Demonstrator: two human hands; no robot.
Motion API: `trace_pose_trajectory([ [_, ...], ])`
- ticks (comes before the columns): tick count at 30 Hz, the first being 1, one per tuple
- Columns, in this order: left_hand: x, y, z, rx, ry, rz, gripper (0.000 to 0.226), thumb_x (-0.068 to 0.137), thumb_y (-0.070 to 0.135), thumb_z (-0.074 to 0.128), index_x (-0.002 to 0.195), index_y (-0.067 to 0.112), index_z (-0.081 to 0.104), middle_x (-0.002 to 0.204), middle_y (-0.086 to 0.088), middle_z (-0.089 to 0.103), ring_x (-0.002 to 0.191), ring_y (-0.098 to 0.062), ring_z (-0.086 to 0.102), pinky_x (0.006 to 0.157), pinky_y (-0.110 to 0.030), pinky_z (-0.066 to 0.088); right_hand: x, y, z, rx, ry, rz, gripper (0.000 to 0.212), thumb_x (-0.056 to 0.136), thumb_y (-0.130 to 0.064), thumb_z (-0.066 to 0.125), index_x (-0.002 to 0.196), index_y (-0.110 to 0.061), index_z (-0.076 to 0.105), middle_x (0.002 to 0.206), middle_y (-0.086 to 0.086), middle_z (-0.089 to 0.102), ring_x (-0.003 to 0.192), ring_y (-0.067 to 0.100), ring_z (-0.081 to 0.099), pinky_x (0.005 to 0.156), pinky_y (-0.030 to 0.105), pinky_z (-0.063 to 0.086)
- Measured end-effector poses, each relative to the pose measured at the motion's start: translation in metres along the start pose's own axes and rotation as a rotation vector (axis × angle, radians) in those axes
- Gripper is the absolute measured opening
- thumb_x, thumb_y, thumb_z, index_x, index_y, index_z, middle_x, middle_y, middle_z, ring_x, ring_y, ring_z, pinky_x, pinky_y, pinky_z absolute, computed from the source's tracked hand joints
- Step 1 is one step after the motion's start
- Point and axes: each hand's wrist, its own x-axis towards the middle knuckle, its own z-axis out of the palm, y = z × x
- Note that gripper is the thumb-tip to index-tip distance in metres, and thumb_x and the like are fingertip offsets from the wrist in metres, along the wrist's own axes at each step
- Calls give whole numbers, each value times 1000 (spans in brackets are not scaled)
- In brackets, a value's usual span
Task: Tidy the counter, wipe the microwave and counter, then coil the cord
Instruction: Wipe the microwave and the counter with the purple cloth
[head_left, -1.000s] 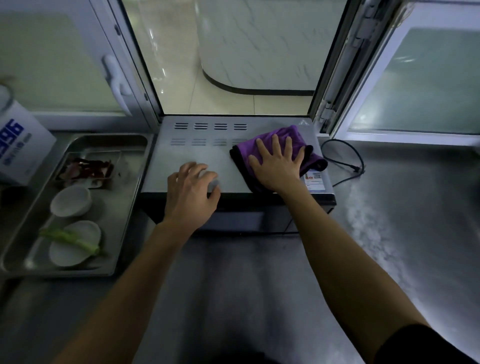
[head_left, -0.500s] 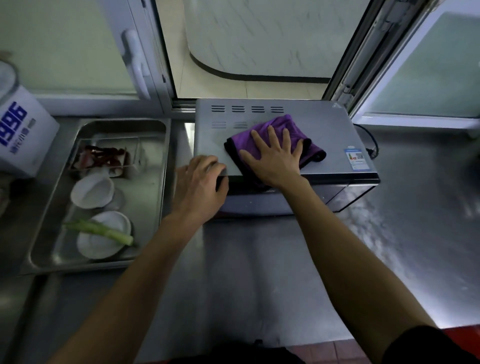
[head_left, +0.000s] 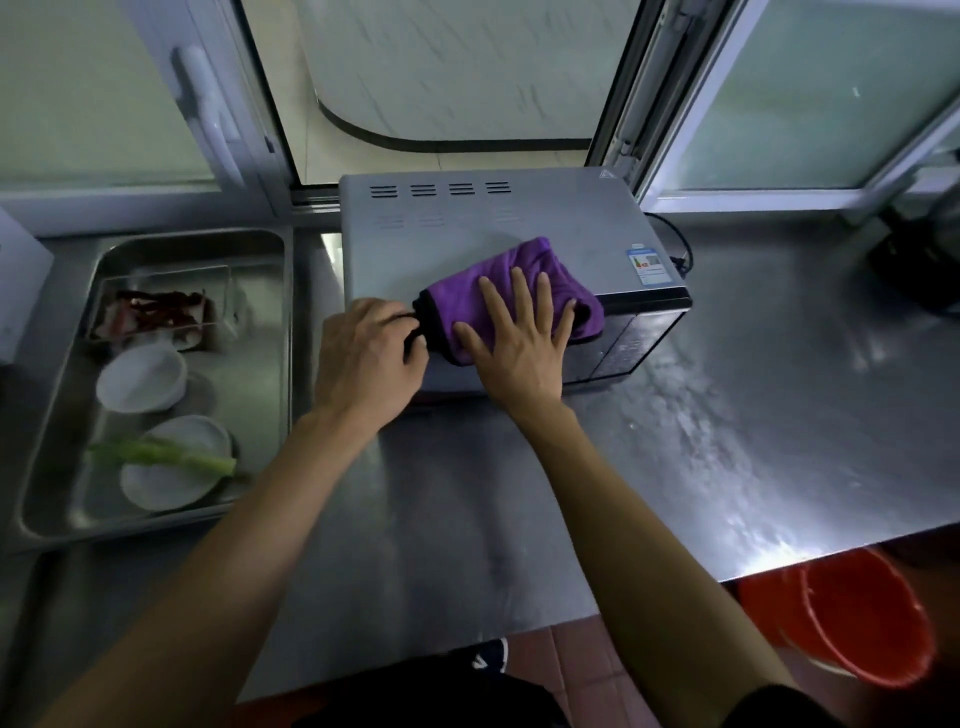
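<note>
1. At the far left I am seeing a metal tray lying on the counter. Inside it there are a clear box with something red, a white bowl, and a white plate with a green stalk lying across it.
2. Just right of the tray, my left hand is resting at the front left corner of the microwave. Its fingers are curled together, and they are touching the dark edge of the cloth; I cannot tell if they are really pinching it.
3. The purple cloth is lying on top of the microwave, at its front edge, and a part of it is hanging a little over the front.
4. My right hand is lying flat on the cloth, with the fingers spread wide and the palm pressing down at the front edge.
5. The microwave is standing on the counter, with its back against the open window. On its top, near the right edge, a small sticker is showing.
6. Behind the right back corner of the microwave, the black cord is lying on the counter in a loose curve, not coiled.
7. At the bottom right, below the counter edge, a red bucket is standing on the floor.
</note>
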Motion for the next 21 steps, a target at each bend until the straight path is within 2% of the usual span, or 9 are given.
trace_pose_trajectory([
  [6,-14,19,-4,98,-78,17,41,86,34,52,114,11,72,124,-7,67,115,-30,59,92,-48,50,-19,28,17,109,111,67,66,101,-59,36,159,-35,13,168,4,-1,153,30,-12,120,63,1],
  [11,-17,39,-2,120,-135,49,38,89,31,62,123,14,68,133,-6,61,124,-28,53,96,-50,48,-26,36,22,224,126,144,72,101,-61,36,160,-31,7,168,8,-8,152,33,-15,122,59,3],
  [14,-10,43,-1,124,-137,100,40,89,33,58,122,13,68,130,-6,63,121,-28,54,95,-49,48,-30,35,28,315,170,198,76,100,-58,40,160,-25,8,166,15,-11,152,38,-14,122,56,8],
  [17,1,41,-2,125,-137,140,40,89,33,58,122,14,68,128,-5,63,121,-28,53,93,-47,48,-27,27,34,463,232,259,76,101,-52,41,160,-16,8,165,20,-13,151,40,-16,123,51,2],
  [21,15,29,-1,97,-176,215,39,91,28,61,127,14,65,133,-5,60,126,-27,50,96,-49,47,-20,12,43,661,312,390,74,104,-42,44,159,-15,3,164,18,-18,151,35,-20,124,54,0],
])
